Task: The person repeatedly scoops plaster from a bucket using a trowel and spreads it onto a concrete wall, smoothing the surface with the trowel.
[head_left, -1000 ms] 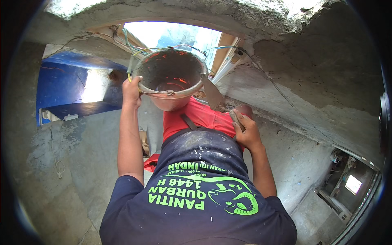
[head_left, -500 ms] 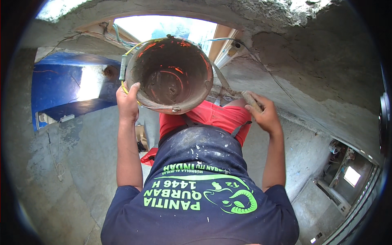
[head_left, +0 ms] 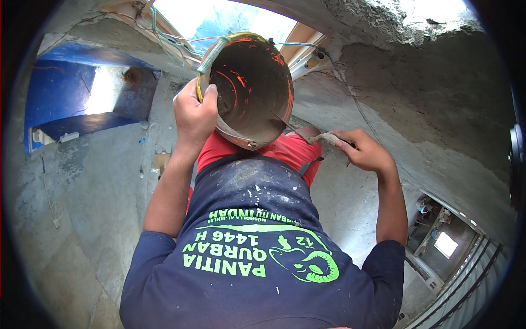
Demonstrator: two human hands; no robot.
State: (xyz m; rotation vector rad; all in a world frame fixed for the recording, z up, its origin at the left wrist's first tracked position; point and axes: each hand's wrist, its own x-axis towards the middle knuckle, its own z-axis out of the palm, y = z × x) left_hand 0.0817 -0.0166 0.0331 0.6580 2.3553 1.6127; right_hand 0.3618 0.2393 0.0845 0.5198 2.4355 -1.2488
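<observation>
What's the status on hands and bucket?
Left hand grips bucket rim, bucket tilted toward camera. Right hand holds trowel, blade inside bucket. Nothing between them.

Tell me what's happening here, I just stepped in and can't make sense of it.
A person in a navy shirt grips the rim of a mortar-caked bucket with the left hand, tipping it so its open mouth faces the camera. The right hand holds a trowel whose blade reaches into the bucket's lower edge. Rough grey plastered walls surround them, with a window opening just beyond the bucket.
</observation>
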